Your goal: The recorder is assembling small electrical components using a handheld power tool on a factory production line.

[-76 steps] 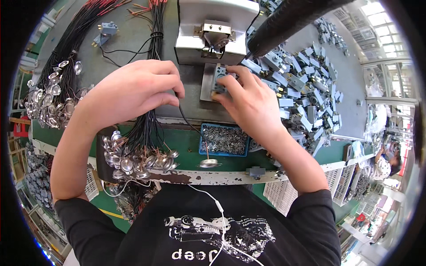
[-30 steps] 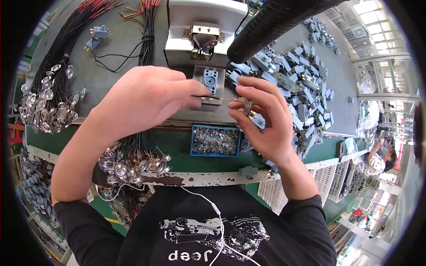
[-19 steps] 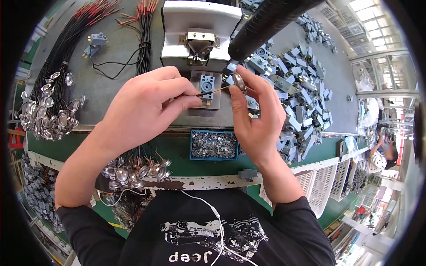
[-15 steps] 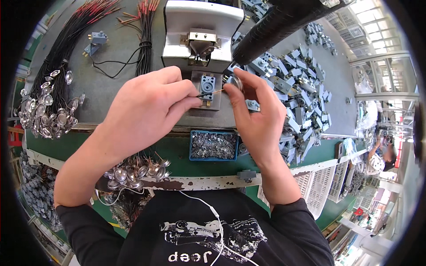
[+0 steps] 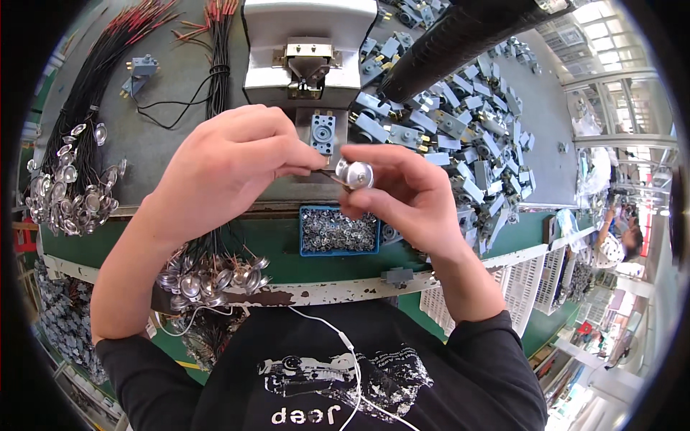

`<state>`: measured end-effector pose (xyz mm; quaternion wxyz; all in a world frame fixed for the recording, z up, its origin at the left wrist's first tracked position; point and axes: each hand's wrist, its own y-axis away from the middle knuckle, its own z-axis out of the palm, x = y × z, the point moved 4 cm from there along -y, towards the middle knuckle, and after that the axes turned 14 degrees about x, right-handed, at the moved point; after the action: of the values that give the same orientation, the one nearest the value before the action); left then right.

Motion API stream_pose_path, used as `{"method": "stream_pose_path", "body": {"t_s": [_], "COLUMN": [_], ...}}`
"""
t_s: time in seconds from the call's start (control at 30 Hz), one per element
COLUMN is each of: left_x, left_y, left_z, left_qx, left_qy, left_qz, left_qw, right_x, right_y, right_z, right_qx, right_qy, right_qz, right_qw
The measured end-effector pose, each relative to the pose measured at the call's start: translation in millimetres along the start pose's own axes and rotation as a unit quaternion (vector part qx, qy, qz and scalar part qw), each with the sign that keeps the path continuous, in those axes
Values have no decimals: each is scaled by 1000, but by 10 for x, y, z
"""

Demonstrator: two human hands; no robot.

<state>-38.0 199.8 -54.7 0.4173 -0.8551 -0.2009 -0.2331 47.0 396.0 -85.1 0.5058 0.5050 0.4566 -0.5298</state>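
Note:
My right hand (image 5: 402, 194) pinches a small round silver metal disc (image 5: 355, 173) between thumb and fingers, just in front of a grey press machine (image 5: 307, 50). My left hand (image 5: 230, 169) has its fingertips pressed together on a thin wire end that meets the disc. A small blue-grey plastic part (image 5: 323, 133) stands on the machine's fixture, directly behind both hands. Beneath my hands sits a blue tray (image 5: 339, 231) filled with tiny metal pieces.
A heap of blue-grey plastic parts (image 5: 460, 136) covers the bench on the right. Bundles of black wires with silver discs lie at the left (image 5: 68, 190) and hang over the front edge (image 5: 212, 273). A black corrugated hose (image 5: 460, 39) crosses the upper right. Another person (image 5: 618, 241) is at the far right.
Both hands came away from the fixture toward me. The right hand now holds the silver disc lower, with the left hand's wire end against it. The blue-grey part sits exposed on the fixture.

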Motion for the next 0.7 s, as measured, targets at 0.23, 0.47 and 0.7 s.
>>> {"method": "stream_pose_path", "body": {"t_s": [0.23,0.47,0.7], "left_x": [-13,-34,-57], "left_y": [34,31,154], "left_z": [4,34,62], "left_qx": [-14,19,-111], "left_qy": [-38,61,76], "left_qz": [-22,-13,108], "left_qw": [999,998,985], "right_x": [-6,107,182], "right_y": [-18,-83,-578], "right_z": [-39,-9,135], "right_qx": [-5,-27,-364], "right_qy": [-19,-102,-19], "right_qz": [92,118,215], "right_qw": [996,987,906]}}
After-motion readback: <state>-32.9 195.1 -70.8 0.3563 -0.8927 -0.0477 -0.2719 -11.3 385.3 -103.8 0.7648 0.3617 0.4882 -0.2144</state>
